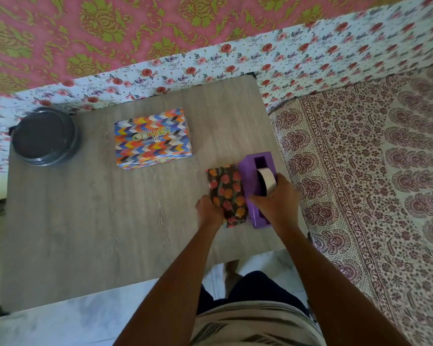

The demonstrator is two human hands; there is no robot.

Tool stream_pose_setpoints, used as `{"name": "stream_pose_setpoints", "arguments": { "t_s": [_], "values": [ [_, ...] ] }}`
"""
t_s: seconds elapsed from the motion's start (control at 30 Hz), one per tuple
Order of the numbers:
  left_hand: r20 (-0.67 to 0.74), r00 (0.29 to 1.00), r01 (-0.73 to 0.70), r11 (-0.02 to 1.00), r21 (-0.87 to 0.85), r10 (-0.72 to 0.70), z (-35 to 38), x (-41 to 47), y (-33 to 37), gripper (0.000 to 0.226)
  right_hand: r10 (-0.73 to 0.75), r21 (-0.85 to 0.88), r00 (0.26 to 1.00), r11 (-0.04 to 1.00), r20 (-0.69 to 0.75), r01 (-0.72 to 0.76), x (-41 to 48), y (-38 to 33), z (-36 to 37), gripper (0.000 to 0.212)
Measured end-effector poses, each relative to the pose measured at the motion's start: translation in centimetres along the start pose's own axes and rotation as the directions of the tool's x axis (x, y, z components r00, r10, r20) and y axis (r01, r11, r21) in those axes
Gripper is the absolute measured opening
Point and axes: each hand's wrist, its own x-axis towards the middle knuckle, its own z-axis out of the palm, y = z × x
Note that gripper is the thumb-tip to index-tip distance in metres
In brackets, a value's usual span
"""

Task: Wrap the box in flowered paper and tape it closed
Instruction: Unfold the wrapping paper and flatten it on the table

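The wrapped box (226, 193) lay on the counter (110, 221), touching the left side of the purple tape dispenser (248, 176); the left hand (209, 211) gripped its near end, fingers curled; the right hand (278, 198) clasped the dispenser beside its tape roll (268, 181); a sunglasses box (153, 138) sat well left of the dispenser, a dark round tin (44, 137) farther left.

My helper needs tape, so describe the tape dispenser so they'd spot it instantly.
Find the wooden table, then its right edge. Beside the flower-wrapped box, gripped by the right hand, sits the tape dispenser. It alone is purple, holding a tape roll.
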Motion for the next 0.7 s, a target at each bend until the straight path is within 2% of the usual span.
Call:
{"name": "stream_pose_setpoints", "arguments": {
  "t_s": [0.13, 0.5, 0.6, 0.7],
  "values": [
    [-0.005, 0.999, -0.043, 0.999, -0.024, 0.043, -1.7, 0.2, -1.9, 0.022, -0.03, 0.0, 0.999, 1.0, -0.015, 0.03, 0.9, 0.4, -0.7, 0.045],
    [-0.044, 0.998, -0.049, 0.998, -0.025, 0.048, -3.6, 0.0, -4.2, 0.008, -0.035, -0.031, 0.999, 0.999, -0.026, 0.034, 1.4, 1.7, -0.2, 0.047],
    [-0.034, 0.999, -0.044, 0.998, -0.042, 0.043, -3.9, -0.1, -4.6, 0.012, -0.031, -0.065, 0.999, 0.997, 0.008, 0.031, 1.5, 2.0, -0.1, 0.053],
    [-0.029, 0.999, -0.043, 0.998, -0.052, 0.041, -4.5, -0.1, -4.9, 0.017, -0.01, -0.138, 1.0, 0.99, -0.002, 0.01, 1.5, 2.0, 0.0, 0.076]
  ]
}}
